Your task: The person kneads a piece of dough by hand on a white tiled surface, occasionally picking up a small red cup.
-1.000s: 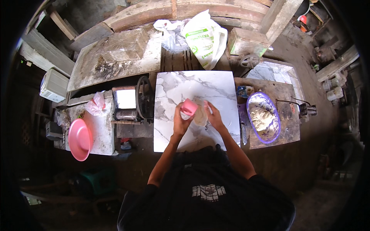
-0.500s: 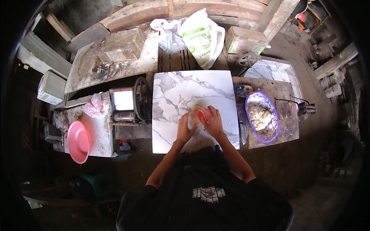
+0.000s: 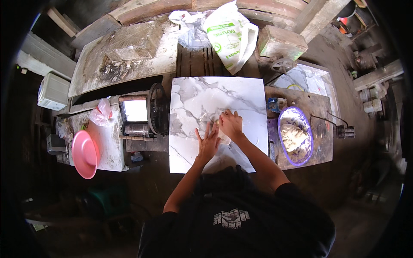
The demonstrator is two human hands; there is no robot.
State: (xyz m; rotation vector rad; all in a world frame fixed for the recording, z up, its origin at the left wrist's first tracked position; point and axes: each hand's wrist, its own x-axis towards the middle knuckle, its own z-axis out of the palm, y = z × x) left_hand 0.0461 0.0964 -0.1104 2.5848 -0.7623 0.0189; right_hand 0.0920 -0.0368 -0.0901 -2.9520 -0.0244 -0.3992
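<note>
On the marble-patterned board in front of me lies a thin, pale piece of dough, partly covered by both hands. My left hand rests flat with its fingers spread on the dough's left edge. Just up and right of it, my right hand is closed, its curled fingers pressed down near the dough's far side. Whatever lies under that palm is hidden. Right of the board, a purple oval basin holds a floury lump of dough.
A pink basin and a tied plastic bag stand at the left, next to a roller machine with a dark wheel. Beyond the board are a white-green sack, a wooden box and a wire cage.
My left hand has flattened with its fingers spread. My right hand has turned palm down and moved slightly up and left; the red thing in it no longer shows.
</note>
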